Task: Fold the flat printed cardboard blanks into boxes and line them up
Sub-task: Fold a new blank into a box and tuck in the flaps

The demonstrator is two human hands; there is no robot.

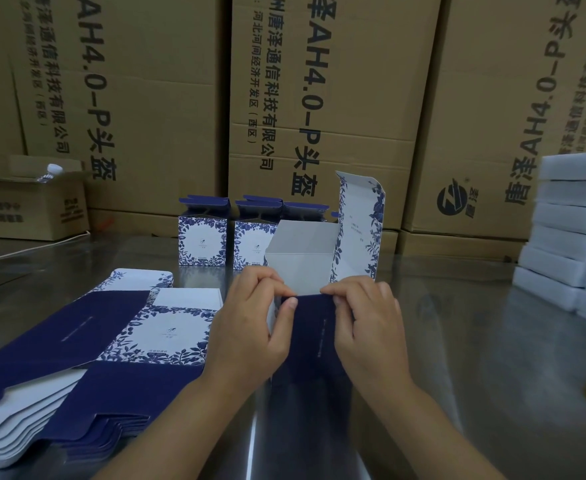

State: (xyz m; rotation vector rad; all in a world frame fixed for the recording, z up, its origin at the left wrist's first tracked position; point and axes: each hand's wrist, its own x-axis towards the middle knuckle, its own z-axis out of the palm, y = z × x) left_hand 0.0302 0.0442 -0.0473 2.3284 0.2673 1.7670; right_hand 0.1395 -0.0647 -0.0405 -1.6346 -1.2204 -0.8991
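Both hands clasp the half-formed box [302, 258] from its near side; the left hand [250, 330] curls round the left corner, thumb pinching the top edge of the navy near panel, and the right hand [371, 327] does the same at the right corner, thumb on that same edge; the navy panel lies between the two palms, and the box's open white inside gapes just beyond the fingertips; its tall lid flap [360, 216] stands upright beyond the right hand, floral print along its borders; the steel table [475, 341] spreads under the grip. Just left of the left hand lies the stack of blanks [111, 341], flat, navy and floral faces up; beyond the grip a row of folded boxes [203, 237] stands side by side, top flaps raised, one partly hidden behind the held box; behind them rise big cartons [319, 98]; well right of the right hand sit stacked white slabs [568, 237].
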